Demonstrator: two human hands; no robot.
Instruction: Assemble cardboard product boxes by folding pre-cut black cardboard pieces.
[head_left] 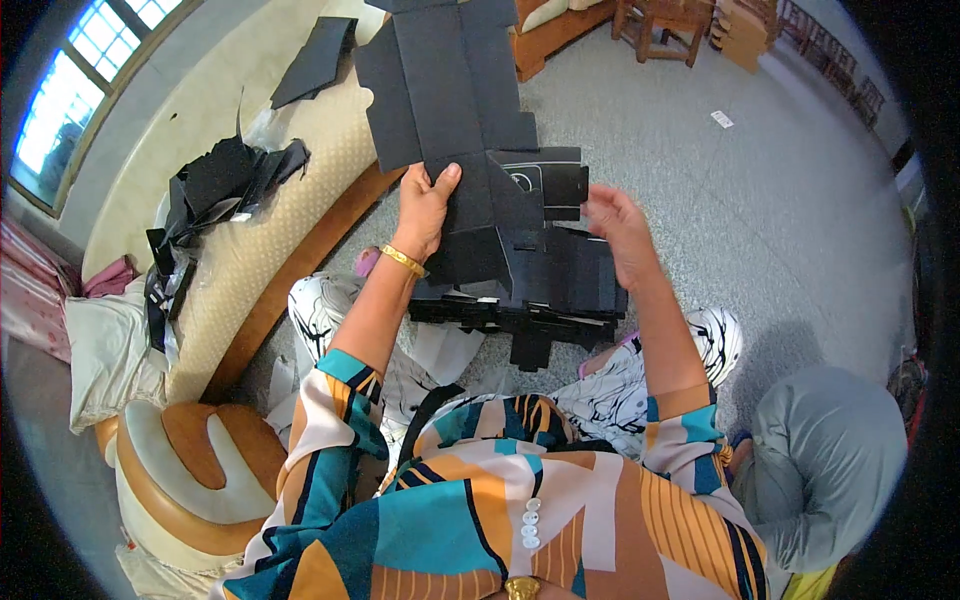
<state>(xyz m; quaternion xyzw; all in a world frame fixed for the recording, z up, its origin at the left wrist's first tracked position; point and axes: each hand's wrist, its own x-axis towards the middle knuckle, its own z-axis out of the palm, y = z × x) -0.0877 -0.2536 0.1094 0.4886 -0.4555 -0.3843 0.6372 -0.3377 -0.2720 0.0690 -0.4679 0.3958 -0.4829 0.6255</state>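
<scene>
A large unfolded black cardboard box [440, 80] stands up in front of me, its panels and flaps spread along crease lines. My left hand [428, 205] grips its left edge, thumb lying on the near face and fingers behind. At the other side, my right hand [618, 225] has its fingers curled at the edge of a black flap [560, 185] with thin white printed lines. Below, between my knees, sits a stack of flattened black cardboard [570, 285]; the raised sheet covers part of it.
On the left, a cream padded bed [330, 130] with a wooden side holds crumpled black cardboard and plastic [215, 185] and a loose black piece [318, 62]. A brown and white cushioned seat [200, 470] stands lower left, a grey-covered seat [830, 460] lower right. Wooden stool [665, 30] far off.
</scene>
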